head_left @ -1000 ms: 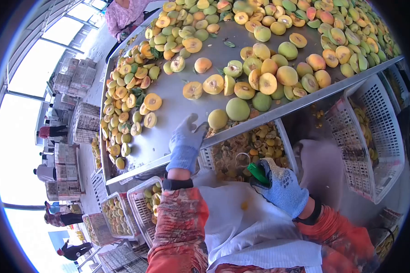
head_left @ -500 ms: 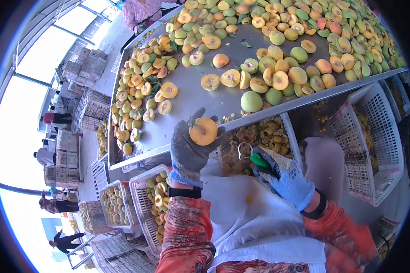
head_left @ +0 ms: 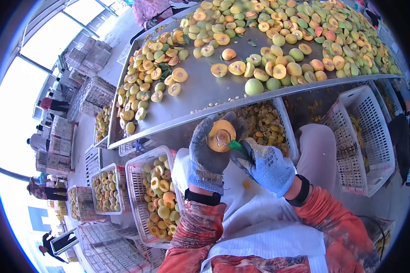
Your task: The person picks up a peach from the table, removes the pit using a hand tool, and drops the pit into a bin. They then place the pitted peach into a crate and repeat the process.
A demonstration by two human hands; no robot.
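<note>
drawn in since earlier frame to below the near edge of the metal table (head_left: pixel 198 91): peach half (head_left: pixel 220 125), cupped in curled left hand (head_left: pixel 208 157), met by green-handled wire loop (head_left: pixel 235 145) clenched in right hand (head_left: pixel 269 167). likely scooping at centre; calls for steady cupping, firm turn.

Left hand (head_left: pixel 209 150): glove dark grey over palm and fingers, light blue toward the cuff. Right hand (head_left: pixel 269 167): glove light blue, dark grey at the fingers, with dark marks and tan smudges on the back. Fruit half (head_left: pixel 222 127): orange-yellow cut face, browner centre. Hand tool (head_left: pixel 236 145): green handle, silver-grey loop. Wristbands (head_left: pixel 203 197): black. Sleeves (head_left: pixel 198 223): red, mottled with grey. Apron (head_left: pixel 264 234): whitish with fine stripes, one orange-yellow stain (head_left: pixel 246 184). Table (head_left: pixel 200 86): metallic grey. Loose fruit (head_left: pixel 279 71): green, yellow and orange, some blushed red. Crate (head_left: pixel 369 125) at right: white, perforated in a grid pattern.
</note>
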